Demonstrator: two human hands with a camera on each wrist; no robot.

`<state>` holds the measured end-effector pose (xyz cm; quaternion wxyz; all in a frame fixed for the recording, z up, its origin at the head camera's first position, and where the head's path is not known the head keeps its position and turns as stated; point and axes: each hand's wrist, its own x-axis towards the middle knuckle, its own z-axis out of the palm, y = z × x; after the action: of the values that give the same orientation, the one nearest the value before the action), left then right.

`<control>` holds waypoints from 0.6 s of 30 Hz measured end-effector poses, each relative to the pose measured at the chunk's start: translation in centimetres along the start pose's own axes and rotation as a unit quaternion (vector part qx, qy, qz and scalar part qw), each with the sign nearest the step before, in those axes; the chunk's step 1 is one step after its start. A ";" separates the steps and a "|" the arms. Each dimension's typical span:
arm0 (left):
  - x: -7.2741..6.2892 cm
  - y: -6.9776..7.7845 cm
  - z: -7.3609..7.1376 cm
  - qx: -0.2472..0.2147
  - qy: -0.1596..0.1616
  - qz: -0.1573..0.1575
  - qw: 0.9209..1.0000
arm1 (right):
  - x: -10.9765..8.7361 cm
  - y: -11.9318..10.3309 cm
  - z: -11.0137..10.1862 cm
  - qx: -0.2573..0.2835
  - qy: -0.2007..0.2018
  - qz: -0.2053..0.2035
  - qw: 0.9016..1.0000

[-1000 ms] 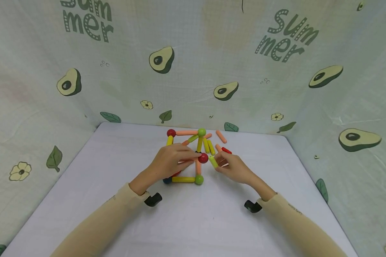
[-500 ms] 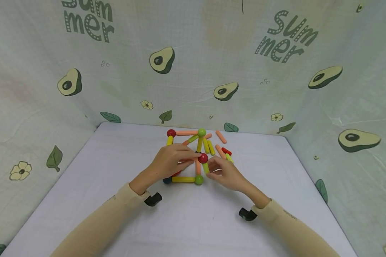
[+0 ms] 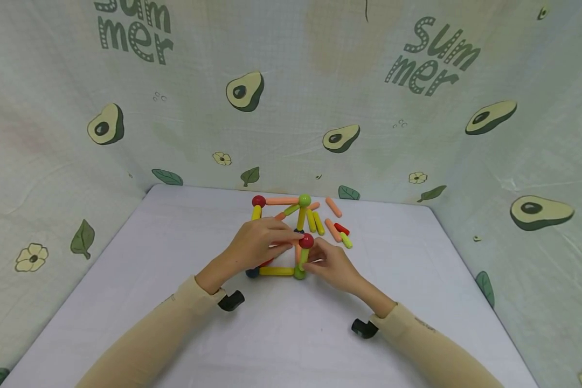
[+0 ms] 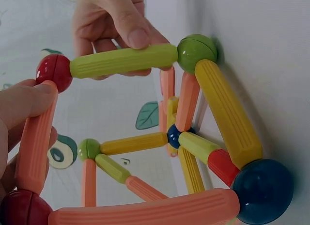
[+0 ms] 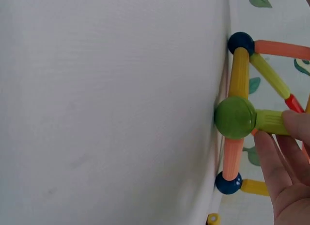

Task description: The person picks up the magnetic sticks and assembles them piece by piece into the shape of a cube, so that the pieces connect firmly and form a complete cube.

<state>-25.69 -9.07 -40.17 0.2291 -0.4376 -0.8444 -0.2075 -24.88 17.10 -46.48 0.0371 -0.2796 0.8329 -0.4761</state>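
Note:
A cube-like frame of toy sticks and balls stands mid-table. In the left wrist view, my left hand pinches an upright salmon stick by its end at a red ball. From that ball a lime stick runs to a green ball at the frame's near right base corner; its end meets the ball. My right hand grips this lime stick between thumb and fingers. Yellow and salmon sticks lead away from the green ball, the yellow one to a dark blue ball.
Right of the frame lie loose sticks: salmon, yellow, red and lime. The white table backs onto a printed cloth wall. A black wrist camera juts below the right sleeve.
My right hand has moved left with the lime stick, joining its top to the red ball, then swinging its lower end to the green ball. The left hand has stayed in place.

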 end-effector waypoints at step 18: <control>-3.7 -2.2 -1.7 0.017 0.052 -0.075 0.996 | 1.2 0.1 -0.2 -0.076 0.034 -0.014 0.996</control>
<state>-25.33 -13.57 -41.21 0.2641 -0.3580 -0.8649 -0.2325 -26.00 16.65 -46.22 -0.0188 -0.2769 0.8634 -0.4213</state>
